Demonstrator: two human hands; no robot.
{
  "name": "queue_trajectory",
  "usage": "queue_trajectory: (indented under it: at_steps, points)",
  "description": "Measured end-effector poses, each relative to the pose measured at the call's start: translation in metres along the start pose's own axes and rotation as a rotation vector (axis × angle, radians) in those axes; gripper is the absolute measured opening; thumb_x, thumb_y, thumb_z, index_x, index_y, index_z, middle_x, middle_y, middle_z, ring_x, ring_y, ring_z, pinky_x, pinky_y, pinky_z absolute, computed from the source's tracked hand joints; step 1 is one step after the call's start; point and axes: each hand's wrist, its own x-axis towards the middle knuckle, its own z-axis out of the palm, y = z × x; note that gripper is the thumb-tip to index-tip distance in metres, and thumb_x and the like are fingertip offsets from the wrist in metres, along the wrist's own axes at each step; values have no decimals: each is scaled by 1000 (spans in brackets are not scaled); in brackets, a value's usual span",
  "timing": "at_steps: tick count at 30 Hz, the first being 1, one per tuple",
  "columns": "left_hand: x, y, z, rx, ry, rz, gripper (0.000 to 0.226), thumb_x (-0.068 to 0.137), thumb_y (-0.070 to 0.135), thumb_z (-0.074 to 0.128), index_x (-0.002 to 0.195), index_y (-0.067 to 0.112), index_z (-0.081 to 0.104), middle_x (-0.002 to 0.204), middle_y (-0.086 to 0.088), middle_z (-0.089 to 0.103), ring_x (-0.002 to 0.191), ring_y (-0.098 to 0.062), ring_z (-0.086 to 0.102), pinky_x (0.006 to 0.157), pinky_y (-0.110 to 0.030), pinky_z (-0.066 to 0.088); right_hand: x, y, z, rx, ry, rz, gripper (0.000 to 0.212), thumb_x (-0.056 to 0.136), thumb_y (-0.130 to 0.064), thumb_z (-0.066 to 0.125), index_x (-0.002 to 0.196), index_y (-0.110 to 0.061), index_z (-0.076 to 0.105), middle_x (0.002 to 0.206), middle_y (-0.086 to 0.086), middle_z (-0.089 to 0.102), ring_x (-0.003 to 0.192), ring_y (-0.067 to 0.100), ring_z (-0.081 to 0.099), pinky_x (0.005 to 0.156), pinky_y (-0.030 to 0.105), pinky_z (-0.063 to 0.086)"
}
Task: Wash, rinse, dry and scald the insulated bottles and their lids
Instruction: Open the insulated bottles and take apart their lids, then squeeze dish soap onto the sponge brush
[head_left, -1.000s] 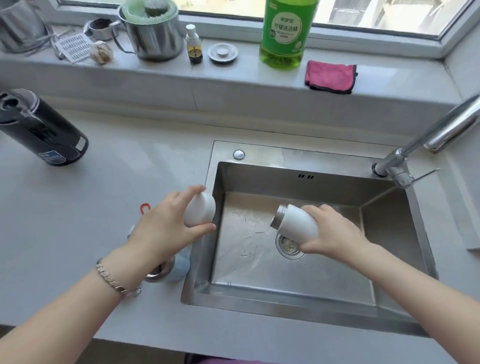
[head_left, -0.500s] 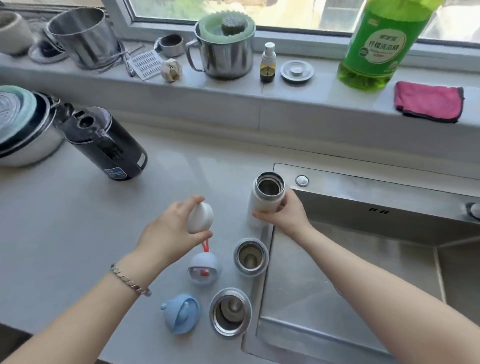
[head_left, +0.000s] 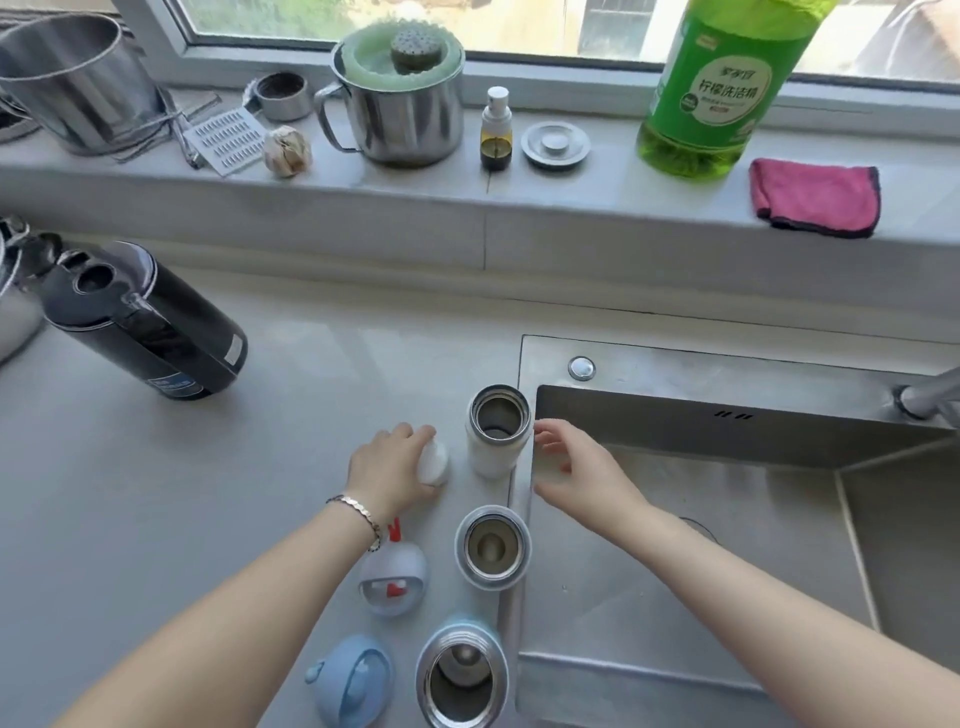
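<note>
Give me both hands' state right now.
Left hand: fingers curled round the white lid.
Right hand: open, holding nothing, beside the white bottle.

Daylit window above a pale sill, grey countertop beside a steel sink.

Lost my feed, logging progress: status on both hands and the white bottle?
Left hand grips white lid, at the counter. Right hand open, beside white bottle. Bottle upright, uncapped, by the sink edge. Nothing in the way.
</note>
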Motion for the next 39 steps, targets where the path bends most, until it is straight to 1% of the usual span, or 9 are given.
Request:
queue_trajectory:
  at_steps: [7,10,13,16,21,26,29,34,39]
  points:
    - [-21,-7,-6,-140,-45,-27,72,80,42,67,141,29,31,135,0,41,122,-23,45,89,-34,43,-24,17,-19,-148,-155,151,29,82,-15,61,110,-21,58,100,-5,60,91,10,56,75,19,45]
    - [-42,-4,-33,-206,92,-52,44,88,37,58,129,25,47,127,2,53,115,-19,51,89,-31,43,-33,19,-34,-243,-239,209,31,83,-22,60,114,-21,57,99,-7,58,91,11,57,65,18,41]
    - [-67,25,-70,-385,209,13,15,89,30,56,102,24,60,95,7,63,87,-13,57,75,-26,42,-46,20,-55,-373,-260,224,33,86,-26,58,119,-20,54,112,-3,60,96,13,55,70,21,40]
    - [-82,75,-100,-380,99,146,7,89,32,55,92,27,59,83,16,59,83,-12,57,76,-27,45,-58,12,-82,-457,-251,222,36,88,-28,56,122,-19,53,121,-1,58,108,17,55,84,25,43]
    - [-70,190,-128,-173,-62,322,13,87,35,52,93,26,60,110,4,64,94,-16,60,83,-29,49,-112,5,-174,-486,-158,236,37,89,-31,57,123,-19,54,123,-2,58,113,17,53,83,22,39]
    - [-65,318,-187,-134,78,453,11,85,33,52,84,25,60,99,4,65,93,-17,60,85,-33,51,-182,-1,-316,-441,159,189,31,86,-28,59,115,-18,60,114,0,63,88,10,55,73,16,43]
    - [-77,403,-239,-174,197,520,17,87,32,53,95,20,62,97,2,64,91,-16,61,81,-29,50,-227,-8,-411,-441,438,131,27,85,-23,58,110,-14,63,109,4,67,89,15,60,77,20,45]
    - [-97,508,-310,-244,355,584,13,87,30,53,88,19,61,76,7,58,79,-17,61,71,-28,49,-283,-14,-539,-392,1034,44,25,86,-20,54,110,-16,60,103,2,63,96,22,60,74,23,43]
    - [-111,555,-352,-261,493,581,16,89,28,53,92,16,64,83,4,64,82,-16,64,75,-29,52,-309,-14,-608,-281,1429,10,33,89,-22,51,122,-20,52,124,12,41,104,33,54,85,34,43]
